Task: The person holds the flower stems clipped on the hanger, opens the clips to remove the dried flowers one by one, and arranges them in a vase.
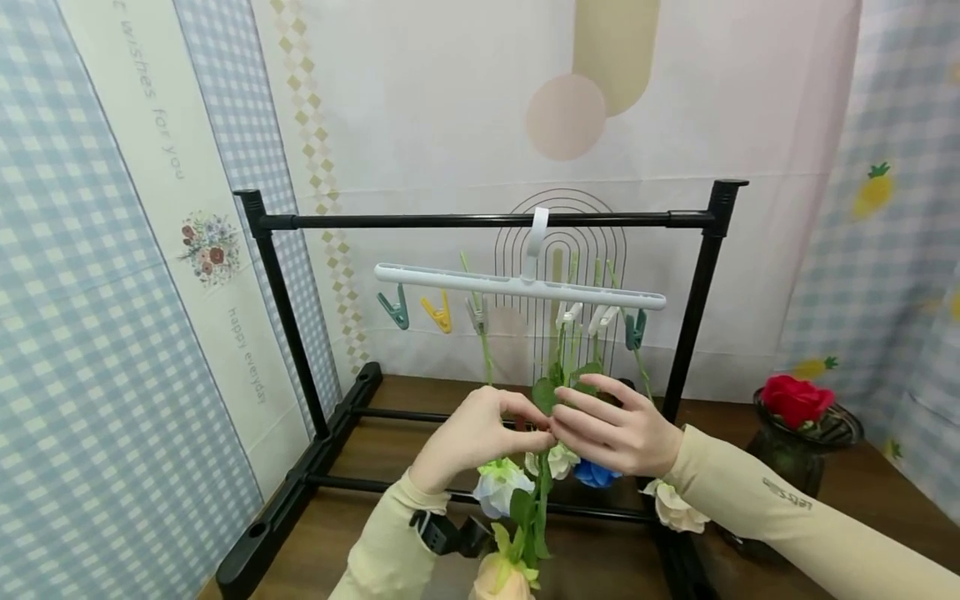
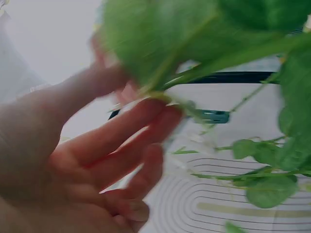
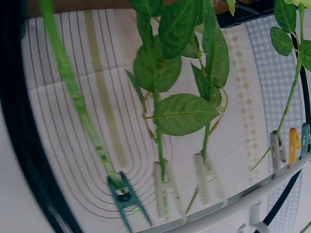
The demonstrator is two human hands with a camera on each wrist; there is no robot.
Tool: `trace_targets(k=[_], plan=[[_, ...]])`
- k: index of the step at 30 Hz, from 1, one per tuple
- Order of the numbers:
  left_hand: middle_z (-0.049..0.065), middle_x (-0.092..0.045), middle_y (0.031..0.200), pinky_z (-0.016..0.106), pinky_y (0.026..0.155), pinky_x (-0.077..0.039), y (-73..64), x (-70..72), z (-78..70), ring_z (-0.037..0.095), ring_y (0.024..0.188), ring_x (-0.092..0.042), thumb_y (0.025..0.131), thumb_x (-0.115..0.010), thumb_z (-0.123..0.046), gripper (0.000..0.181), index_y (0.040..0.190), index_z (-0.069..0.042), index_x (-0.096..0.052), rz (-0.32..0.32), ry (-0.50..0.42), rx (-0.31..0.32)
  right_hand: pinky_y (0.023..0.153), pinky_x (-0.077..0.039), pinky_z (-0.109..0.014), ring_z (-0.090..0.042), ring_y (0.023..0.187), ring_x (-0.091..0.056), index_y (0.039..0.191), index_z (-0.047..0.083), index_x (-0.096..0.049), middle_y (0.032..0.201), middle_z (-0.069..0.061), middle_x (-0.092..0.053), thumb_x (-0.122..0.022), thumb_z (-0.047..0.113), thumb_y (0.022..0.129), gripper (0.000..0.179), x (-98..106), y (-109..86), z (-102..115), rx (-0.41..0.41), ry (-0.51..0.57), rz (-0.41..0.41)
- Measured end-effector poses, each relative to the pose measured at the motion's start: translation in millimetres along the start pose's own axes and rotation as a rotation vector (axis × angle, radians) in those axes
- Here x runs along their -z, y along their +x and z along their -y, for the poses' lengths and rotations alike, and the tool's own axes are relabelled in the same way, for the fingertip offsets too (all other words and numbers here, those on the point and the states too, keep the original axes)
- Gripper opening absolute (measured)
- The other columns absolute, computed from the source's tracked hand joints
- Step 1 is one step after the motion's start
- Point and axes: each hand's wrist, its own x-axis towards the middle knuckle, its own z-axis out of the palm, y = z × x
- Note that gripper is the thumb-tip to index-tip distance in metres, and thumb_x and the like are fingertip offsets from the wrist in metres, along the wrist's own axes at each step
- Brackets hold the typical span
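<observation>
A peach rose (image 1: 502, 577) hangs head down on a long green stem between my hands. My left hand (image 1: 480, 433) pinches this stem between thumb and fingers, close by a large leaf (image 2: 160, 34) that covers part of the fingertips. From the right, my right hand (image 1: 618, 425) meets it with its fingertips at the same stem, the upper fingers fanned out and the thumb hidden. Behind them hangs a white hanger (image 1: 450, 278) with clips. White clips (image 3: 206, 179) and a teal clip (image 3: 127, 196) grip stems of upside-down flowers; my right hand is outside the right wrist view.
The hanger hooks over a black rack (image 1: 420, 222). A left teal clip (image 1: 395, 308) and a yellow clip (image 1: 437, 313) hold nothing. Below hang a blue flower (image 1: 597, 475) and a cream flower (image 1: 678, 507). A red rose (image 1: 797, 402) sits in a dark vase (image 1: 787, 458) at right.
</observation>
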Motion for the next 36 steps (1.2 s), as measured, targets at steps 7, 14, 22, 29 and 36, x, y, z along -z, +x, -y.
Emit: trace_targets(k=[7, 14, 22, 29, 36], plan=[[-0.009, -0.063, 0.094, 0.026, 0.063, -0.046, 0.1, 32.7, 3.3, 0.013, 0.075, -0.057, 0.082, -0.060, -0.041, 0.023, 0.103, -0.032, -0.062, -0.018, -0.056, -0.011, 0.075, -0.046, -0.040, -0.023, 0.076, -0.062, 0.087, 0.005, -0.068, 0.082, -0.009, -0.068, -0.050, 0.000, 0.088, 0.018, 13.5, -18.4, 0.8, -0.111, 0.000, -0.003], [-0.004, -0.063, 0.108, 0.032, 0.072, -0.048, 0.3, 38.2, 10.9, 0.015, 0.085, -0.058, 0.087, -0.056, -0.033, 0.022, 0.106, -0.024, -0.063, -0.043, -0.168, 0.015, 0.075, -0.043, -0.041, -0.028, 0.070, -0.059, 0.079, 0.003, -0.070, 0.073, -0.014, -0.066, -0.055, 0.004, 0.086, 0.016, 28.4, -34.3, -4.9, -0.314, -0.007, -0.112], [0.006, -0.065, 0.103, 0.027, 0.074, -0.046, -4.8, 37.8, -2.3, 0.009, 0.086, -0.057, 0.088, -0.056, -0.021, 0.021, 0.105, -0.012, -0.064, -0.126, -0.224, 0.063, 0.075, -0.041, -0.039, -0.029, 0.066, -0.058, 0.074, 0.003, -0.071, 0.070, -0.016, -0.066, -0.068, 0.006, 0.076, 0.005, 48.5, -53.8, -20.2, -0.525, -0.125, -0.321], [0.004, -0.065, 0.094, 0.020, 0.057, -0.039, 3.9, 21.1, -13.4, 0.009, 0.063, -0.045, 0.087, -0.058, -0.024, 0.019, 0.102, -0.015, -0.065, -0.167, -0.215, 0.062, 0.075, -0.038, -0.037, -0.032, 0.059, -0.050, 0.071, 0.001, -0.070, 0.074, -0.015, -0.067, -0.069, 0.013, 0.076, 0.013, 67.0, -67.3, -34.7, -0.732, -0.227, -0.380], [0.000, -0.066, 0.097, 0.022, 0.067, -0.046, 25.1, -13.3, -20.4, 0.009, 0.078, -0.057, 0.087, -0.058, -0.025, 0.018, 0.101, -0.018, -0.065, -0.070, -0.178, -0.011, 0.081, -0.038, -0.023, -0.017, 0.071, -0.058, 0.071, -0.007, -0.067, 0.072, -0.020, -0.066, -0.071, 0.020, 0.074, 0.027, 95.8, -71.8, -50.2, -1.013, -0.299, -0.397]])
